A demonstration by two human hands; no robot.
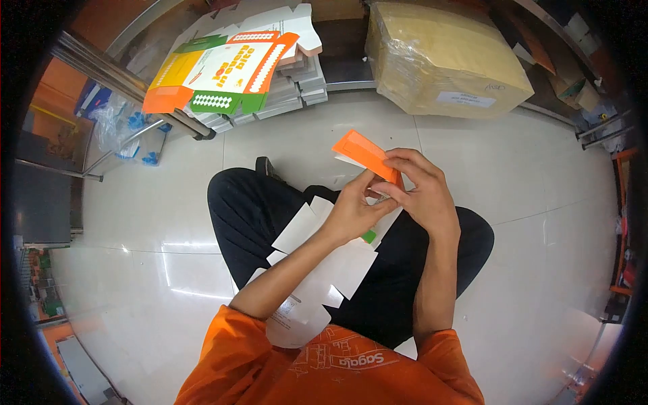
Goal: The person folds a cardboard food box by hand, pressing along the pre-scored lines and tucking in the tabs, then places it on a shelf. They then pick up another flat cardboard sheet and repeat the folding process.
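An unfolded carton blank (334,266), its white inner side up, lies across my lap. Its far end has an orange flap (362,152) raised and folded. My left hand (356,208) pinches the near part of this end, thumb and fingers together. On the right side, my right hand (424,185) grips the orange flap with its fingers over the top and its thumb below. Both hands nearly touch each other. A small green part of the blank shows beneath my left hand.
A stack of flat printed cartons (226,71) stands at the upper left. Right of it sits a large plastic-wrapped brown box (442,61). A metal rack leg (192,125) and a bag with blue items (131,131) are at the left. Dark-trousered legs (253,209) are crossed on the tiled floor.
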